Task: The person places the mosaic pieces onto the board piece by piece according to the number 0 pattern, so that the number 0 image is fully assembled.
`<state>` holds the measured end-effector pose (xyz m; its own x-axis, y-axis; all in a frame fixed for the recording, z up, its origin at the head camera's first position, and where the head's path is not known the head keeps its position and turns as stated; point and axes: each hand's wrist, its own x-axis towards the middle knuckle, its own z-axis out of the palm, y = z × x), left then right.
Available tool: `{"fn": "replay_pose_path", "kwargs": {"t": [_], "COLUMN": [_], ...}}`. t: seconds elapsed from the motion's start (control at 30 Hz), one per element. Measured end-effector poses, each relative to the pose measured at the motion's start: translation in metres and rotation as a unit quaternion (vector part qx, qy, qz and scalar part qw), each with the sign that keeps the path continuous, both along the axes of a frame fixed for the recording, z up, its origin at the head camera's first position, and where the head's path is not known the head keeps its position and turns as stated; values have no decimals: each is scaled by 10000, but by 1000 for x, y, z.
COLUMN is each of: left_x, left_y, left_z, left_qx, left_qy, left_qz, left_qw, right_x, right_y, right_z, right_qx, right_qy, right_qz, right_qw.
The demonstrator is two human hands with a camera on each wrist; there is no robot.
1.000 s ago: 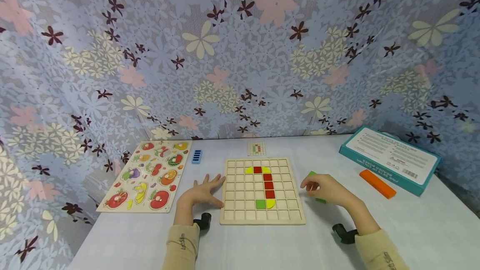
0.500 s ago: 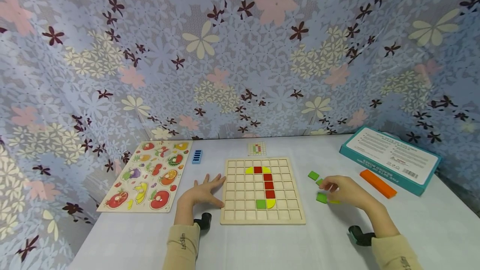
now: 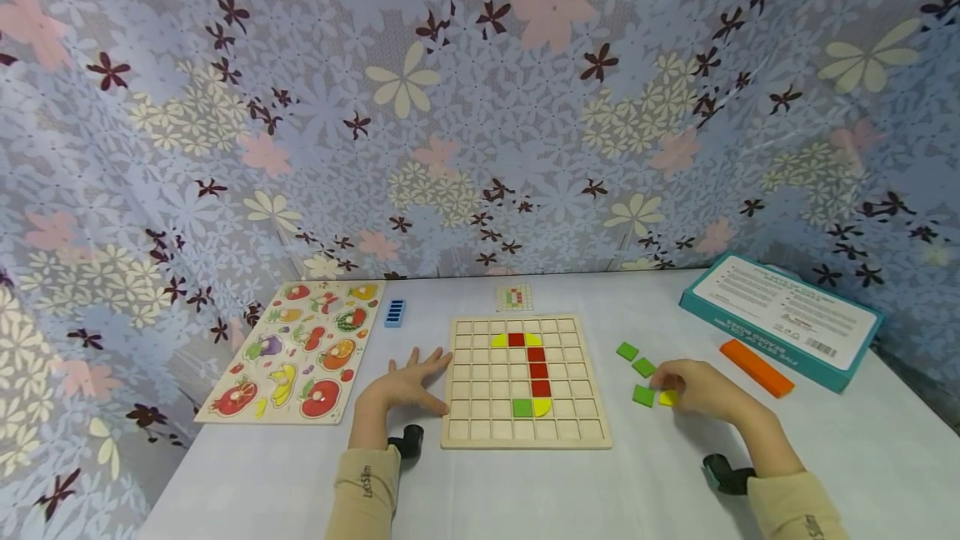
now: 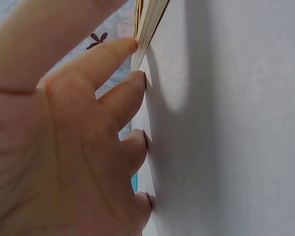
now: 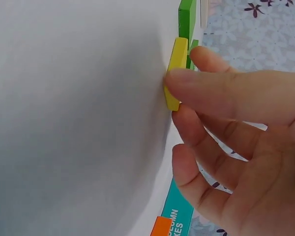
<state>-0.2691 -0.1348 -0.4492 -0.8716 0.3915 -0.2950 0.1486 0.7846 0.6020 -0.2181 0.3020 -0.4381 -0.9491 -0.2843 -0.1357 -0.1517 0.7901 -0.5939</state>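
Note:
A wooden grid board (image 3: 471,432) lies on the table, with red square tiles (image 3: 539,371), yellow rounded tiles and one green square tile (image 3: 522,408) in its cells. My left hand (image 3: 397,390), fingers spread, rests on the table and touches the board's left edge. Right of the board, my right hand (image 3: 693,388) pinches a yellow tile (image 5: 177,73) with the thumb and fingers; that tile stands tilted at the tabletop in the right wrist view. Several loose green tiles (image 3: 642,395) lie beside this hand. Behind the board is a small pattern card (image 3: 513,297).
A fruit picture board (image 3: 307,357) lies at the left, with a small blue block (image 3: 394,313) beside it. At the right are an orange bar (image 3: 756,368) and a teal-edged box (image 3: 780,319). A flowered cloth (image 3: 480,148) hangs behind the table.
My right hand has moved right and a little toward me, off the green tiles and onto the yellow tile, uncovering the green ones. The left hand has stayed put.

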Motion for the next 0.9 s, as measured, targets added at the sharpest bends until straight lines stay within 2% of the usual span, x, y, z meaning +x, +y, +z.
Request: {"fn": "replay_pose_path", "kwargs": {"t": [0.33, 0.63, 0.9], "left_x": [-1, -1, 0], "left_y": [0, 0, 1], "left_z": [-1, -1, 0], "left_qx": [-12, -59, -74], "left_qy": [-20, -20, -23], "left_qz": [-10, -11, -10], "left_qw": [10000, 10000, 10000], "right_x": [-3, -3, -3], "right_y": [-2, -3, -9], "right_z": [0, 0, 4], "right_qx": [283, 194, 177], "right_qy": [123, 56, 392], "right_qz": [1, 25, 97], "right_qw": [9995, 9998, 9990]}}
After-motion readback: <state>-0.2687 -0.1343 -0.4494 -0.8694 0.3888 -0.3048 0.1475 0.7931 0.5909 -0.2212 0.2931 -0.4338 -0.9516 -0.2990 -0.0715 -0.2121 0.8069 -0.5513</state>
